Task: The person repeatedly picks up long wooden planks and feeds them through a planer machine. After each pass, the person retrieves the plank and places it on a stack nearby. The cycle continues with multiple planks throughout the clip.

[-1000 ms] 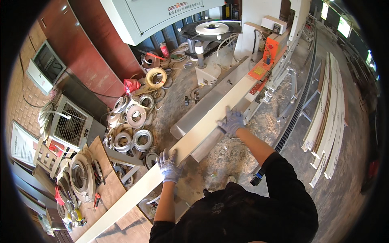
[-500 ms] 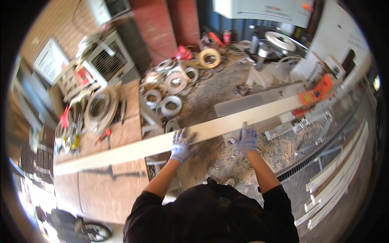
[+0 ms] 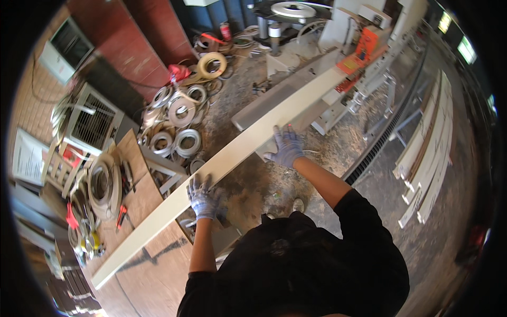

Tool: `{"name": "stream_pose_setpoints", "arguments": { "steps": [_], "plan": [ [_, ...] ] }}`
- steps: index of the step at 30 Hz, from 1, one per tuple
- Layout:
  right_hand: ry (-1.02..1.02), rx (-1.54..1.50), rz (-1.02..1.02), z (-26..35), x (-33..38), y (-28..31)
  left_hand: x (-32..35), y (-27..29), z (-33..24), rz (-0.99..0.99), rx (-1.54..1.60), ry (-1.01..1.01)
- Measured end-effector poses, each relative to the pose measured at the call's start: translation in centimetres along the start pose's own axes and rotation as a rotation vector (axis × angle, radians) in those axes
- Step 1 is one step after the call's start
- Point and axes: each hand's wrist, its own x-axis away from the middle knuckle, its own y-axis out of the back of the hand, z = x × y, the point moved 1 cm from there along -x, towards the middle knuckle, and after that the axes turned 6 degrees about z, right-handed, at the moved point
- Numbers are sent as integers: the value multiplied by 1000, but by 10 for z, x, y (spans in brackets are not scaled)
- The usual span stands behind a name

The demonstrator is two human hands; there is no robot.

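A long, narrow cream board [image 3: 237,153] runs slantwise from a wooden tabletop at lower left up to a machine with an orange guard [image 3: 355,62] at upper right. My left hand [image 3: 203,199], in a pale knitted glove, lies on the board's near edge with its fingers spread. Farther along, my gloved right hand [image 3: 288,147] is also open, its fingertips resting at the same near edge. Neither hand wraps round the board. The guard partly hides the board's far end.
Rolls of edging tape [image 3: 182,112] are heaped on the floor beyond the board. Tape coils [image 3: 103,187] and a red-handled tool [image 3: 121,215] lie on the wooden tabletop [image 3: 163,269]. Long white strips [image 3: 430,153] lie at right, past a black ridged track [image 3: 369,158].
My view has turned, so the board slants more steeply and the machine appears nearer the top. Both hands remain open at the board's near edge; I cannot tell whether the board has slid.
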Motion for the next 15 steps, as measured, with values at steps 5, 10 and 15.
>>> {"name": "stream_pose_setpoints", "arguments": {
  "steps": [5,10,15],
  "plan": [
    [26,-41,-42,-3,1,-5,-4,-4,-1,-24,-2,-37],
    [47,-101,-54,-3,6,-3,-8,-11,-1,-47,-2,-94],
    [28,-143,-50,-1,12,3,-12,-15,1,-82,-33,-116]
  ]
}}
